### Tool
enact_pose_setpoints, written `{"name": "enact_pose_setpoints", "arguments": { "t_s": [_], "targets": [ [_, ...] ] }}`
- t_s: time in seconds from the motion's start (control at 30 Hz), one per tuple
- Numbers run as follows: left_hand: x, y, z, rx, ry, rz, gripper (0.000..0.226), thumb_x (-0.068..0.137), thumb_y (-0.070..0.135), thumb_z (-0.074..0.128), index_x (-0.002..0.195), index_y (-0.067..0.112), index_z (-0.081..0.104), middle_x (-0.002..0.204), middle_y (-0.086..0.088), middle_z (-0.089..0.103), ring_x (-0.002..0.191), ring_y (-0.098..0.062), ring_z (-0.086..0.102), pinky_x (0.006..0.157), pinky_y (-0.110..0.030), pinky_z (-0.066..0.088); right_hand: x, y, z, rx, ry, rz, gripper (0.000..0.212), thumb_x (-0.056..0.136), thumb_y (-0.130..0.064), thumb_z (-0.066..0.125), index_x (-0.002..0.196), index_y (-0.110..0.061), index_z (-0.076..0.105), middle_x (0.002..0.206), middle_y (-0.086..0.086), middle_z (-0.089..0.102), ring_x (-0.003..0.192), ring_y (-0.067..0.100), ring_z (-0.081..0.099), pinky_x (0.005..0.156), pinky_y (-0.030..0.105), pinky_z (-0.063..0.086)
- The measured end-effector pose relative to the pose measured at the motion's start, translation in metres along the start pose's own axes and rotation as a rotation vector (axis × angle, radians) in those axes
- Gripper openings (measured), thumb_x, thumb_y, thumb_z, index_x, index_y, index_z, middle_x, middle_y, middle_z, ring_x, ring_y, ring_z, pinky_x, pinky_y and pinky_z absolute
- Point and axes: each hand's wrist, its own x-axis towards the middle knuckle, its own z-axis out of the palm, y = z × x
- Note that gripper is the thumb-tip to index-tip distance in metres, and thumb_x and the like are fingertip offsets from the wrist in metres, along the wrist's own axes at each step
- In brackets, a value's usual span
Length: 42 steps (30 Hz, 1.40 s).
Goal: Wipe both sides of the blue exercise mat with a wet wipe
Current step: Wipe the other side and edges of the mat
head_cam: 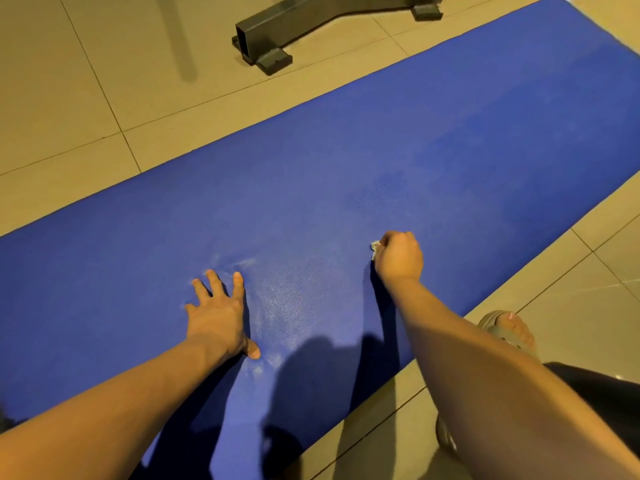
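The blue exercise mat lies flat on the tiled floor, running diagonally from lower left to upper right. My left hand presses flat on the mat with fingers spread. My right hand is curled into a fist on the mat, gripping a crumpled white wet wipe of which only a small corner shows at the left of the fist. A damp sheen marks the mat between the two hands.
A dark metal frame base with rubber feet stands on the beige tiles beyond the mat's far edge. My foot in a grey sandal rests on the floor at the mat's near edge, right of my arm.
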Motion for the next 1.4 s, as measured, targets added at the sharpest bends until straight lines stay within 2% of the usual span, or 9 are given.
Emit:
{"name": "enact_pose_setpoints", "arguments": {
  "t_s": [0.17, 0.3, 0.37, 0.47, 0.57, 0.73, 1.03, 1.2, 1.4],
  "targets": [
    [-0.001, -0.004, -0.004, 0.058, -0.023, 0.024, 0.162, 0.048, 0.084, 0.078, 0.159, 0.016, -0.018, 0.162, -0.031, -0.011, 0.148, -0.057, 0.004, 0.108, -0.057, 0.043, -0.063, -0.039, 0.023, 0.068, -0.040, -0.134, 0.024, 0.101, -0.020, 0.053, 0.087, -0.005, 0.064, 0.095, 0.015, 0.065, 0.078, 0.034, 0.062, 0.066, 0.039, 0.051],
    [0.009, -0.015, -0.028, 0.164, 0.014, 0.104, 0.131, 0.061, 0.084, 0.072, 0.159, 0.016, 0.017, 0.147, -0.021, 0.040, 0.129, -0.038, 0.049, 0.095, -0.042, 0.051, -0.111, -0.076, 0.037, -0.001, -0.218, -0.497, 0.021, 0.101, -0.024, 0.051, 0.092, -0.008, 0.062, 0.091, 0.012, 0.060, 0.075, 0.032, 0.060, 0.060, 0.033, 0.032],
    [0.019, -0.023, -0.043, 0.148, 0.066, 0.149, 0.113, 0.064, 0.080, 0.073, 0.152, 0.021, 0.034, 0.135, -0.009, 0.053, 0.121, -0.030, 0.054, 0.099, -0.043, 0.047, -0.112, -0.080, 0.042, -0.039, -0.266, -0.594, 0.017, 0.100, -0.023, 0.051, 0.093, -0.011, 0.061, 0.092, 0.009, 0.058, 0.078, 0.031, 0.060, 0.061, 0.032, 0.032],
    [0.034, -0.023, -0.047, 0.087, 0.035, 0.136, 0.145, 0.056, 0.078, 0.081, 0.161, 0.025, -0.004, 0.162, -0.022, 0.008, 0.146, -0.045, 0.021, 0.111, -0.057, 0.037, -0.079, -0.066, 0.036, -0.038, -0.178, -0.496, 0.014, 0.098, -0.021, 0.051, 0.096, -0.011, 0.061, 0.099, 0.008, 0.056, 0.083, 0.030, 0.058, 0.064, 0.033, 0.039],
    [0.042, -0.015, -0.032, 0.051, -0.020, 0.110, 0.157, 0.055, 0.071, 0.086, 0.157, 0.027, -0.024, 0.162, -0.026, -0.023, 0.149, -0.054, -0.013, 0.114, -0.067, 0.028, -0.024, -0.038, 0.011, 0.034, -0.036, -0.221, 0.008, 0.096, -0.015, 0.055, 0.096, -0.009, 0.060, 0.099, 0.008, 0.057, 0.080, 0.030, 0.054, 0.066, 0.034, 0.037],
    [0.044, -0.011, -0.029, 0.050, 0.008, 0.104, 0.159, 0.052, 0.070, 0.088, 0.158, 0.024, -0.022, 0.160, -0.029, -0.023, 0.148, -0.057, -0.014, 0.113, -0.068, 0.029, 0.004, -0.027, 0.003, 0.118, 0.021, 0.004, 0.012, 0.098, -0.014, 0.058, 0.089, -0.006, 0.058, 0.099, 0.013, 0.061, 0.076, 0.028, 0.054, 0.064, 0.032, 0.035],
    [0.047, -0.010, -0.028, 0.023, -0.002, 0.089, 0.161, 0.051, 0.067, 0.090, 0.158, 0.025, -0.022, 0.160, -0.029, -0.025, 0.147, -0.056, -0.017, 0.113, -0.070, 0.026, -0.099, -0.087, 0.058, 0.054, -0.211, -0.519, 0.017, 0.096, -0.024, 0.052, 0.094, -0.010, 0.061, 0.095, 0.011, 0.056, 0.081, 0.034, 0.057, 0.062, 0.036, 0.039],
    [0.046, -0.010, -0.028, -0.006, -0.017, 0.089, 0.160, 0.052, 0.062, 0.092, 0.158, 0.025, -0.022, 0.159, -0.028, -0.027, 0.147, -0.055, -0.018, 0.115, -0.070, 0.023, -0.017, -0.051, 0.026, 0.057, 0.067, -0.261, 0.010, 0.092, -0.018, 0.062, 0.088, -0.015, 0.071, 0.094, 0.008, 0.056, 0.082, 0.029, 0.057, 0.065, 0.036, 0.049],
    [0.044, -0.009, -0.029, -0.009, -0.022, 0.082, 0.160, 0.053, 0.061, 0.093, 0.158, 0.025, -0.023, 0.160, -0.028, -0.026, 0.147, -0.055, -0.019, 0.116, -0.070, 0.022, 0.017, -0.048, 0.012, 0.096, 0.068, -0.008, 0.012, 0.097, -0.017, 0.061, 0.091, -0.007, 0.065, 0.098, 0.011, 0.056, 0.078, 0.032, 0.056, 0.064, 0.032, 0.034]
  ]
}}
